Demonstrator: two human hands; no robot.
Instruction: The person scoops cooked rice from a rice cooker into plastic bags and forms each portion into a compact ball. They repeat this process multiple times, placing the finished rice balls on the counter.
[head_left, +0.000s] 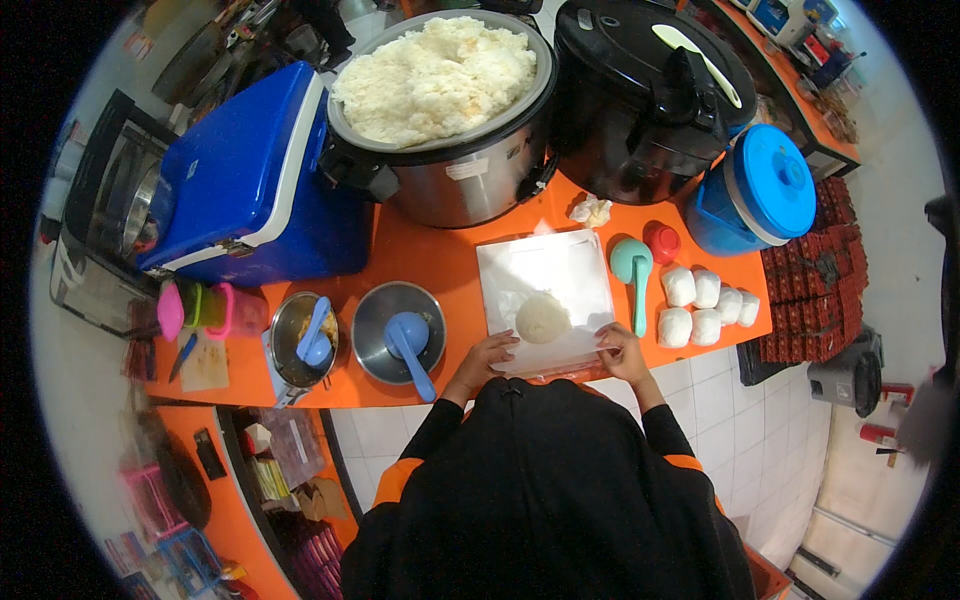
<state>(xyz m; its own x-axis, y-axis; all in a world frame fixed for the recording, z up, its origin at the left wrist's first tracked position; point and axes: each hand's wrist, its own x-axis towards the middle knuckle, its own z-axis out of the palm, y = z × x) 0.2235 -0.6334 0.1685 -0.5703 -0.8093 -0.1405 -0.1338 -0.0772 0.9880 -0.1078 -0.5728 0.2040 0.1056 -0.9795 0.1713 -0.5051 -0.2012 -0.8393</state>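
Observation:
A stack of white wrapping paper (502, 270) lies on the orange table before me. On its top sheet rests a round mound of white rice (543, 318), nearer the front edge. My left hand (484, 360) pinches the near left corner of that sheet. At the near right corner, my right hand (624, 354) grips it between thumb and fingers. Right of the paper are a mint-green rice scoop (631, 262) and a red cup-like thing (663, 244). Several white wrapped packets (706, 289) sit grouped farther right.
A large cooker pot heaped with rice (442, 82) stands behind, beside a black lidded cooker (630, 112) and a blue lidded bucket (757, 191). To the left are a blue cooler box (232, 172), a steel bowl (367, 330) with a blue scoop and a food-filled pan (285, 352).

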